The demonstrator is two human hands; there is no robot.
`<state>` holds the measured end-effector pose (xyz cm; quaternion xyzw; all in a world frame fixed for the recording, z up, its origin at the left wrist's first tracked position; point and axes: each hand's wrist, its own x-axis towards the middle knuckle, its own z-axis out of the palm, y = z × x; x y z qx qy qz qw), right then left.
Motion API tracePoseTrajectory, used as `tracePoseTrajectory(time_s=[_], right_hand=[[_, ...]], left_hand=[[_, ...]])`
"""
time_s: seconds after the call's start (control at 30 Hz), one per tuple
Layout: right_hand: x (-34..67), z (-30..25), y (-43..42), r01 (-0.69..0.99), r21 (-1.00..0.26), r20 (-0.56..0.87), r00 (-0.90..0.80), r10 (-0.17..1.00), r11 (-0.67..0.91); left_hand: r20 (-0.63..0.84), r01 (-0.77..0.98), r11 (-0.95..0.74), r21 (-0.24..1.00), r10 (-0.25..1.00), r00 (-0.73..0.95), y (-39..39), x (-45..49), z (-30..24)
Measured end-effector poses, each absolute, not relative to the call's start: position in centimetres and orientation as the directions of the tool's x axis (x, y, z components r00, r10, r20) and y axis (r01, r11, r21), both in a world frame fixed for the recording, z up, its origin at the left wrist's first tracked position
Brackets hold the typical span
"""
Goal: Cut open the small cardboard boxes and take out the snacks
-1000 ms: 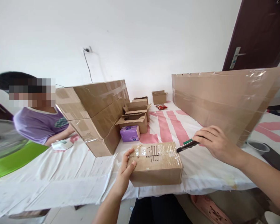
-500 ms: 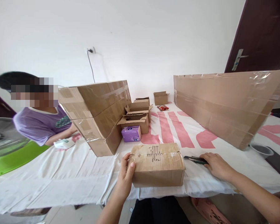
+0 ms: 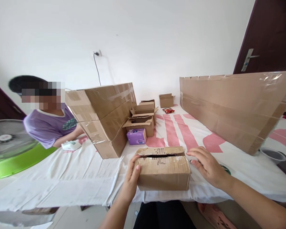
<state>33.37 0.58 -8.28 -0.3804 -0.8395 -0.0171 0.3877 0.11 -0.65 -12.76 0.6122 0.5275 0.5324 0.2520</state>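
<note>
A small cardboard box (image 3: 163, 181) with slotted marks on top sits at the table's front edge. Its two top flaps stand slightly apart, leaving a dark gap between them. My left hand (image 3: 132, 175) grips the box's left side, thumb on the near face and fingers behind. My right hand (image 3: 207, 165) hovers just off the box's right end, fingers apart and holding nothing. Beyond that hand lies a utility knife (image 3: 226, 169), mostly hidden by it; only a green end and a bit of the tip show.
Behind the box are a purple tissue pack (image 3: 136, 136), several open cartons (image 3: 143, 122) and a red packet (image 3: 168, 110). Large cardboard walls stand left (image 3: 105, 111) and right (image 3: 228, 105). A clear plastic bowl (image 3: 273, 155) is far right. Another person (image 3: 50, 127) sits left, beside a green fan (image 3: 21, 162).
My right hand has let go of the utility knife and moved left to the box's right end. The box's top flaps have parted. My left hand stays on the box.
</note>
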Motion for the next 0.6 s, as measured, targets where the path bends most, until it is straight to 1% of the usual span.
tracePoseTrajectory(time_s=[0.13, 0.23, 0.3, 0.37, 0.43, 0.5, 0.53, 0.6], right_hand=[[31.6, -8.1, 0.2, 0.640, -0.274, 0.649, -0.428, 0.629, 0.718], [31.1, -7.9, -0.1, 0.631, -0.331, 0.631, -0.405, 0.661, 0.702], [31.1, -7.5, -0.5, 0.601, -0.380, 0.633, -0.385, 0.672, 0.703], [31.0, -7.0, -1.2, 0.541, -0.418, 0.644, -0.391, 0.658, 0.730], [30.9, -6.5, -2.1, 0.437, -0.434, 0.651, -0.452, 0.610, 0.787], [30.6, -6.2, -3.0, 0.332, -0.432, 0.632, -0.551, 0.544, 0.838], [30.4, -6.1, -3.4, 0.303, -0.428, 0.613, -0.595, 0.520, 0.851], [30.0, -6.2, -3.9, 0.313, -0.413, 0.568, -0.645, 0.511, 0.855]], left_hand=[[0.396, 0.372, -0.328, 0.868, 0.910, -0.123, -0.8, 0.2, -12.4], [0.377, 0.333, -0.318, 0.888, 0.918, -0.128, -0.7, 0.2, -12.5], [0.336, 0.277, -0.294, 0.915, 0.935, -0.116, -0.6, 0.0, -12.8], [0.314, 0.161, -0.298, 0.941, 0.945, -0.086, -0.6, -0.4, -13.2], [0.311, -0.002, -0.311, 0.950, 0.949, -0.047, -0.6, -0.8, -13.5], [0.305, -0.103, -0.305, 0.947, 0.952, -0.017, -0.6, -1.2, -13.5], [0.295, -0.101, -0.295, 0.950, 0.955, -0.014, -0.6, -1.4, -13.4], [0.288, -0.016, -0.289, 0.957, 0.956, -0.050, -0.4, -1.7, -13.0]])
